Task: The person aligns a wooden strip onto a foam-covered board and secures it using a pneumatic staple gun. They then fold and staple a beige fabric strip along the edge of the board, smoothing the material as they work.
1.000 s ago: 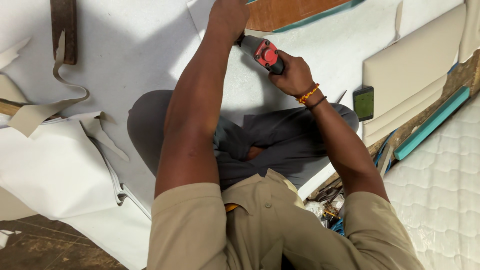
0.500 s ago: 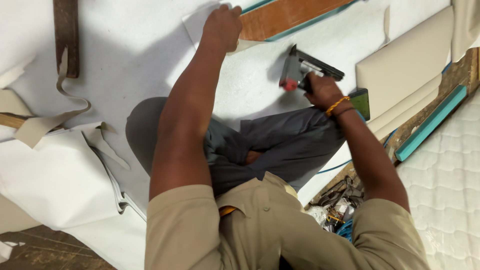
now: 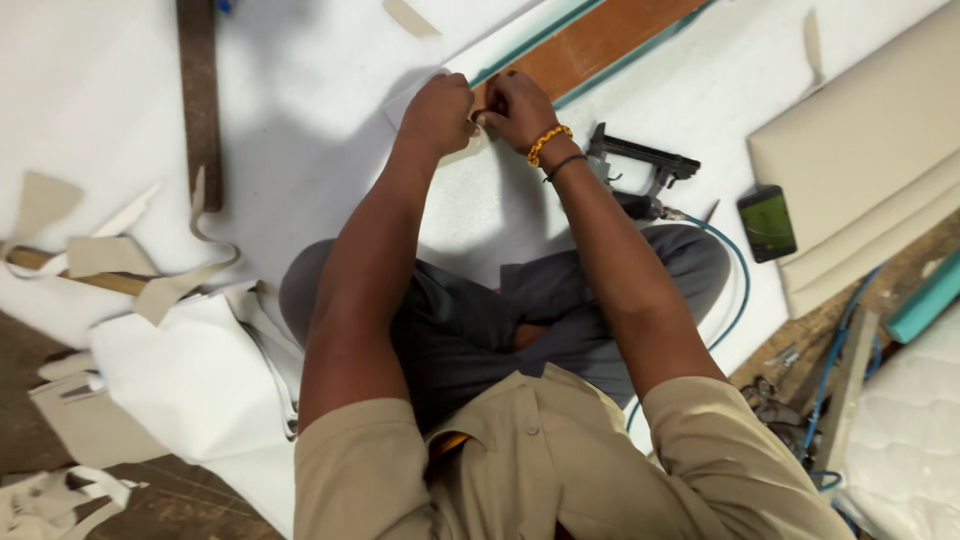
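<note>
From the head camera, looking down over the seated person's crossed legs: both hands meet at the edge of the white fabric sheet (image 3: 330, 140) where it laps against the brown wooden board (image 3: 590, 45). The left hand (image 3: 438, 112) is curled, fingers closed on the fabric edge; the right hand (image 3: 515, 108), with a beaded bracelet at the wrist, pinches the same edge just beside it, knuckles nearly touching. The fabric looks light, soft and limp, so I'd judge it wants holding right at the edge, pulled taut with both hands close together. Both arms reach straight forward, elbows slightly bent. The pneumatic staple gun (image 3: 640, 175) lies unheld near the right forearm, its blue air hose (image 3: 738, 290) curving past the knee. A phone (image 3: 767, 222) lies beyond it, beside cream upholstered panels (image 3: 860, 170).
</note>
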Available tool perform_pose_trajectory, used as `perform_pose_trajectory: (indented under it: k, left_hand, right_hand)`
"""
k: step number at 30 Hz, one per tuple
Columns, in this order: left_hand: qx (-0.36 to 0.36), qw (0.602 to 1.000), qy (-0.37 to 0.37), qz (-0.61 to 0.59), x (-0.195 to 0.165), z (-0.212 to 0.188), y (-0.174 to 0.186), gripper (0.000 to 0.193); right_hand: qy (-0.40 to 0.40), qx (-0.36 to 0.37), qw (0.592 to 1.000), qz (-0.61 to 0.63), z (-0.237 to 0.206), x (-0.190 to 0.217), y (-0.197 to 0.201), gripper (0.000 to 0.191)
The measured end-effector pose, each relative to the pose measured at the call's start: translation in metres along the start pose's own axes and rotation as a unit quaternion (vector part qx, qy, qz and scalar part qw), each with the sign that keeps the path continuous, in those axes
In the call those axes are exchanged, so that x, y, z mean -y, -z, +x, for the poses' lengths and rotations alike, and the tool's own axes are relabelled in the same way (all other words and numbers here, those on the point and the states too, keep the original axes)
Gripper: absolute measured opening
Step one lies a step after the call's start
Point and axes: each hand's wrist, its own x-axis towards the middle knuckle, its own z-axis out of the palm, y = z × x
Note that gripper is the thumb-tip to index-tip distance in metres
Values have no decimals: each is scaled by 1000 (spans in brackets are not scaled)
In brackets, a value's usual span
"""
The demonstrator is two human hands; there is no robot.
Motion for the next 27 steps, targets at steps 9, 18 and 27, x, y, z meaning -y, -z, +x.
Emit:
perform_pose_trajectory:
  k: [9, 18, 27]
  left_hand:
    - [-118, 986, 120, -2, 34, 15, 14, 44]
    - [-102, 988, 111, -21, 36, 25, -6, 26]
    - [-86, 994, 8, -65, 31, 20, 11, 8]
  right_hand:
    - [-66, -84, 993, -57, 19, 0, -23, 48]
    - [-90, -61, 992, -63, 32, -21, -31, 52]
    - [-103, -68, 990, -66, 31, -23, -32, 48]
